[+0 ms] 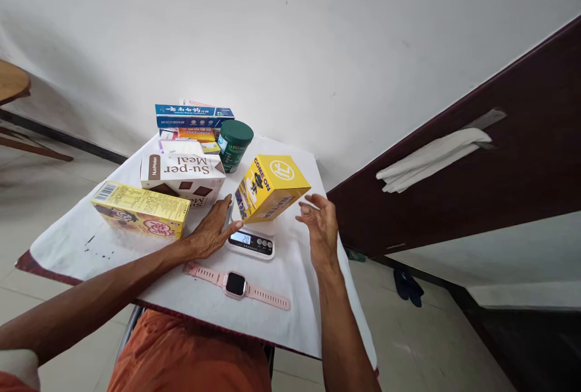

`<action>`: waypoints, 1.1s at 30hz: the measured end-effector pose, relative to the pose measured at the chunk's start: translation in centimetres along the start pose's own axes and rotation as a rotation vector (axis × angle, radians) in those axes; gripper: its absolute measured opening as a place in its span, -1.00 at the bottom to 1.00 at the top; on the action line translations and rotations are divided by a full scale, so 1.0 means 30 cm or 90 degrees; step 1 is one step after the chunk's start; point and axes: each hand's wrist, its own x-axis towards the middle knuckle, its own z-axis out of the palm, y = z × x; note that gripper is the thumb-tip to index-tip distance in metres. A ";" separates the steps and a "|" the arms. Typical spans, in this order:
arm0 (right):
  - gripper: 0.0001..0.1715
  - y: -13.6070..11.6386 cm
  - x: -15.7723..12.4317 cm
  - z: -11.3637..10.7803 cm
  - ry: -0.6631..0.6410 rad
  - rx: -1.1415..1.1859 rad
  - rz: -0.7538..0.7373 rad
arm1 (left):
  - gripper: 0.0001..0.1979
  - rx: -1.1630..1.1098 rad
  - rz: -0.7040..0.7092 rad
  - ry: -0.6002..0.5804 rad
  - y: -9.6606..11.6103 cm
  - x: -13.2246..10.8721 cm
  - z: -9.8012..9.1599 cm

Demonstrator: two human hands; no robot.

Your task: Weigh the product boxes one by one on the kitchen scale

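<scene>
A yellow cardboard box (276,189) marked "COME ON" rests on a small white digital kitchen scale (252,245), whose lit display appears to read 20. My left hand (212,230) lies at the scale's left side with its fingers apart and nothing held; the thumb reaches near the scale's front edge. To the right of the yellow box, my right hand (320,225) is raised with fingers loosely curled and spread, apart from the box. A pink-strapped smartwatch (235,284) lies flat in front of the scale.
Left of the scale are a white "Su-per Meal" box (181,171) and a yellow printed box (140,213). Behind stand a dark green canister (235,144) and a blue toothpaste box (195,115) on smaller cartons. The white-covered table (290,325) meets the wall; a door with a cloth-wrapped handle (433,156) stands right.
</scene>
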 end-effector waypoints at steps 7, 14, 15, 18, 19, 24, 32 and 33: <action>0.37 -0.083 0.201 0.047 -0.362 0.113 0.053 | -0.09 0.001 0.021 0.015 -0.015 0.002 0.004; 0.12 -0.101 0.271 0.085 -0.481 0.144 0.104 | -0.10 -0.024 -0.005 -0.001 0.005 -0.005 -0.002; 0.07 -0.104 0.272 0.077 -0.479 0.140 0.094 | -0.10 -0.031 -0.014 -0.003 0.004 -0.007 -0.001; -0.09 -0.112 0.290 0.048 -0.413 0.136 0.071 | -0.10 -0.043 -0.041 -0.013 -0.008 -0.011 0.007; -0.13 -0.115 0.307 0.040 -0.373 0.136 0.062 | -0.11 -0.045 -0.044 -0.013 -0.012 -0.012 0.011; -0.22 -0.129 0.491 0.065 -0.176 0.136 0.002 | -0.12 -0.049 -0.045 -0.023 -0.016 -0.014 0.022; -0.11 0.020 0.834 0.406 0.009 0.091 0.056 | -0.14 -0.055 -0.051 -0.033 -0.045 -0.032 0.044; -0.12 0.045 0.865 0.450 0.016 0.081 0.061 | -0.13 -0.054 -0.050 -0.039 -0.048 -0.034 0.046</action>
